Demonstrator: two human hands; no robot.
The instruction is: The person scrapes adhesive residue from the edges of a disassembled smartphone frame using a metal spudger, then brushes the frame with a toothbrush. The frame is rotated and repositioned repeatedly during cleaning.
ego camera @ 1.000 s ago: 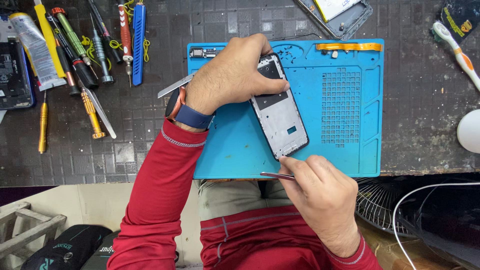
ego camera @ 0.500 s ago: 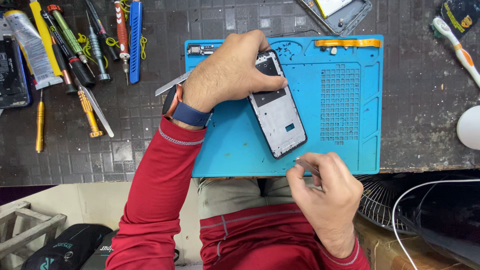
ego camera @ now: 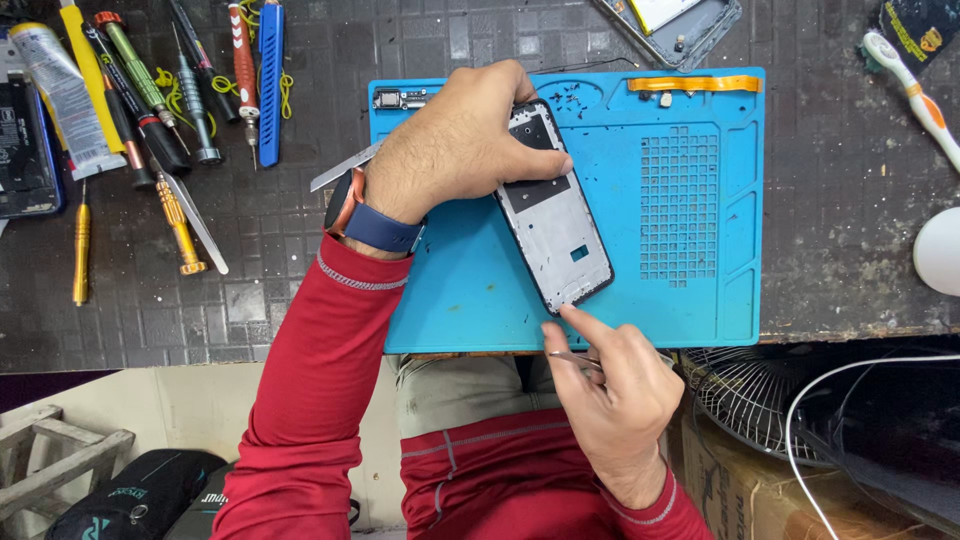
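A phone frame (ego camera: 556,230) with its back removed lies slanted on a blue repair mat (ego camera: 690,290). My left hand (ego camera: 455,150), with a blue-strapped watch on the wrist, presses down on the frame's upper end and covers it. My right hand (ego camera: 610,390) is at the mat's near edge, holding thin metal tweezers (ego camera: 572,357), and its forefinger points at the lower corner of the frame. An orange flex strip (ego camera: 695,84) and a small circuit part (ego camera: 398,98) lie along the mat's far edge.
Screwdrivers (ego camera: 180,90), a blue pry tool (ego camera: 270,80), a glue tube (ego camera: 60,95) and a dark phone (ego camera: 22,150) lie on the dark worktop at left. A toothbrush (ego camera: 915,90) and a white round object (ego camera: 940,250) are at right. A wire fan guard (ego camera: 750,390) sits below the table edge.
My right hand has moved up from the table edge, its forefinger now stretched out to the frame's lower corner. My left hand stays on the frame's upper end.
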